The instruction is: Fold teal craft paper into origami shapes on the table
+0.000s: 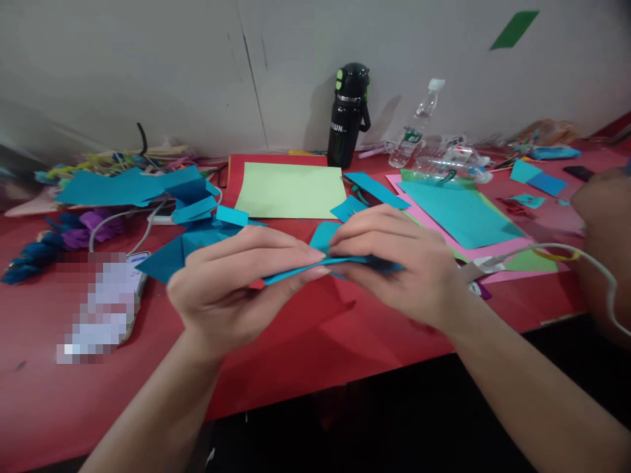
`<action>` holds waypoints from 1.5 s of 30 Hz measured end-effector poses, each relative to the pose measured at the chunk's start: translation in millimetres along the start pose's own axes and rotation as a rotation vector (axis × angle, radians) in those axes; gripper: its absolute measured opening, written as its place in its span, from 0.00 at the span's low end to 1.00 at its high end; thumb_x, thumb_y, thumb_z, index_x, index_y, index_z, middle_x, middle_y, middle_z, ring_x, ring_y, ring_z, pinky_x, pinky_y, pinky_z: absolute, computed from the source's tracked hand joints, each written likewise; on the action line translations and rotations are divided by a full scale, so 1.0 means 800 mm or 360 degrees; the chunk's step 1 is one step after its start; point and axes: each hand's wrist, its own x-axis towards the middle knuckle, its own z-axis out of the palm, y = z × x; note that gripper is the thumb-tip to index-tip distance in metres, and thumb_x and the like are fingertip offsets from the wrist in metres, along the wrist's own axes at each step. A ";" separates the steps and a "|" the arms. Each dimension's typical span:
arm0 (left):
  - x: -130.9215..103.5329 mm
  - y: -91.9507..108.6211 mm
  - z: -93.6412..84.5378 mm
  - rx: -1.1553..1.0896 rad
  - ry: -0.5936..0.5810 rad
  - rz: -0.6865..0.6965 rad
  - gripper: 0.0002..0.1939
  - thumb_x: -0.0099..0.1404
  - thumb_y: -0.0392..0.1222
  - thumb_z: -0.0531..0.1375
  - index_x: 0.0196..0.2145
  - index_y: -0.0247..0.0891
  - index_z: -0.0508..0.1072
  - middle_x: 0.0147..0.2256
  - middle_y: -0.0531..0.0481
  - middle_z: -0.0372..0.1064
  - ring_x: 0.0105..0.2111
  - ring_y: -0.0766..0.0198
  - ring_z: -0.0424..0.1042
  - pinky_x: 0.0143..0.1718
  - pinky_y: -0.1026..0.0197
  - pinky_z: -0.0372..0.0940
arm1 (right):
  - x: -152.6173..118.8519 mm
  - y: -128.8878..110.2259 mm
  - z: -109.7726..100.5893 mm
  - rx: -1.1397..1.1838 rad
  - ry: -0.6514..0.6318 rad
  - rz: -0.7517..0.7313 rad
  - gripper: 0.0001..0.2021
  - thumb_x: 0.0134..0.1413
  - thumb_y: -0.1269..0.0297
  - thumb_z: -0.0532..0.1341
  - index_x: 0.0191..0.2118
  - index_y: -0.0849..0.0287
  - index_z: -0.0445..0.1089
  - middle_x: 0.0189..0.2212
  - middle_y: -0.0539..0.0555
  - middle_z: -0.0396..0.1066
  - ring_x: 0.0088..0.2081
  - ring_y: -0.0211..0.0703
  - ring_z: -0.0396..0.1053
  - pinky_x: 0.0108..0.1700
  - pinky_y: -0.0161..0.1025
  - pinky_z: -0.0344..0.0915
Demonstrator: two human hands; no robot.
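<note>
A folded piece of blue paper [296, 268] is pinched between my two hands above the red table. My left hand [236, 282] grips its left part between thumb and fingers. On the other side, my right hand [399, 263] is closed on the right part, with its fingertips nearly touching those of my left hand. The paper is seen almost edge-on, so its shape is partly hidden. Behind my left hand lie more folded blue papers [165, 253]. A pale green sheet [290, 190] rests farther back.
A black bottle [345, 118] stands by the wall, with clear plastic bottles [414, 131] to its right. A phone [111, 302] lies left on the red table [296, 368]. Turquoise sheets [463, 213] and a white cable [586, 253] are at right, near another person's arm [604, 243].
</note>
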 end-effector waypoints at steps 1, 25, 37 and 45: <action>0.001 0.002 -0.003 0.0000 0.0100 -0.0040 0.18 0.54 0.29 0.72 0.41 0.46 0.83 0.34 0.53 0.80 0.30 0.61 0.77 0.28 0.58 0.71 | 0.001 0.000 -0.005 0.0021 -0.0019 0.0060 0.02 0.63 0.66 0.64 0.38 0.52 0.75 0.40 0.51 0.78 0.43 0.46 0.74 0.48 0.45 0.68; -0.013 -0.058 -0.003 -0.0359 -0.1368 -0.1705 0.22 0.60 0.55 0.66 0.48 0.41 0.76 0.43 0.47 0.78 0.46 0.51 0.76 0.40 0.57 0.70 | -0.026 0.079 0.021 0.1142 -0.0795 0.1306 0.31 0.52 0.59 0.71 0.60 0.51 0.63 0.40 0.53 0.77 0.40 0.47 0.76 0.39 0.43 0.74; -0.015 -0.057 0.005 -0.0628 -0.0993 -0.1703 0.12 0.59 0.47 0.68 0.38 0.39 0.75 0.38 0.47 0.77 0.41 0.52 0.77 0.40 0.52 0.73 | -0.041 0.078 0.002 0.0997 -0.0776 0.1440 0.18 0.48 0.49 0.70 0.30 0.59 0.73 0.27 0.48 0.70 0.30 0.38 0.66 0.32 0.37 0.60; -0.027 -0.058 0.026 -0.0840 -0.0833 -0.1830 0.18 0.56 0.47 0.71 0.42 0.37 0.75 0.43 0.44 0.78 0.44 0.49 0.78 0.44 0.49 0.74 | -0.036 0.069 0.006 0.1036 -0.0865 0.1362 0.17 0.50 0.48 0.69 0.30 0.59 0.73 0.26 0.47 0.67 0.29 0.36 0.60 0.31 0.36 0.56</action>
